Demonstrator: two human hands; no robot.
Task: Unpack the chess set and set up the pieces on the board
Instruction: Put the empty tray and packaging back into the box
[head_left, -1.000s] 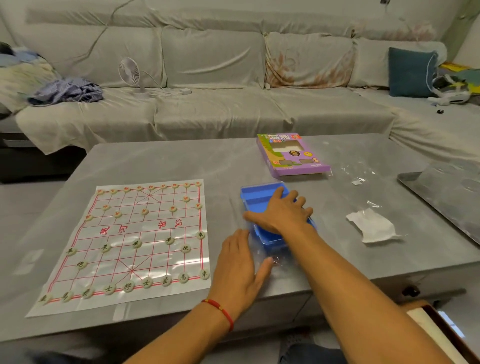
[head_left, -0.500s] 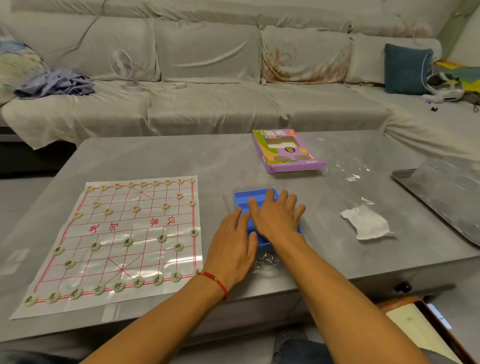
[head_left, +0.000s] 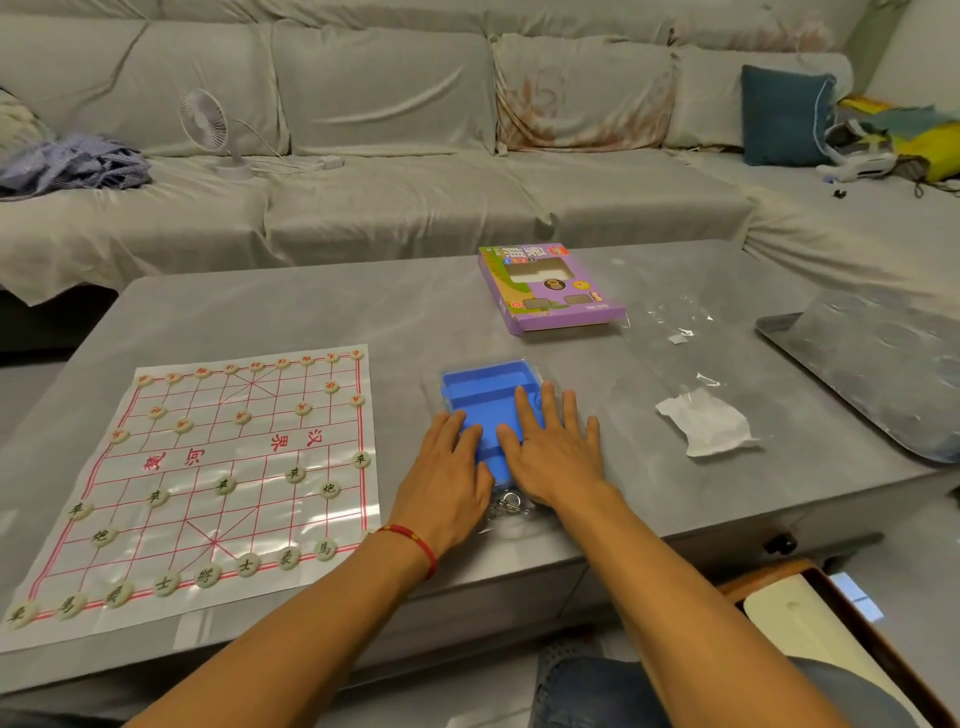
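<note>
A white paper chess board (head_left: 208, 467) with red lines lies flat on the left of the grey table (head_left: 311, 312). Round pale pieces (head_left: 223, 486) stand along its near and far rows and on inner points. A blue plastic tray (head_left: 483, 389) sits in the table's middle, with a clear cover around it. My left hand (head_left: 447, 483) rests flat on the tray's near left part, fingers straight. My right hand (head_left: 556, 452) lies flat on its near right part, fingers spread. A small metal ring (head_left: 509, 501) shows between my wrists.
The purple set box (head_left: 550, 291) lies behind the tray. Clear plastic wrap (head_left: 675, 332) and a crumpled white bag (head_left: 706, 426) lie to the right, beside a grey slab (head_left: 872, 364) at the table's right edge. A sofa with a small fan (head_left: 208, 124) runs behind.
My left hand has moved forward from the table surface onto the blue tray beside my right hand. The right hand stays flat on the tray.
</note>
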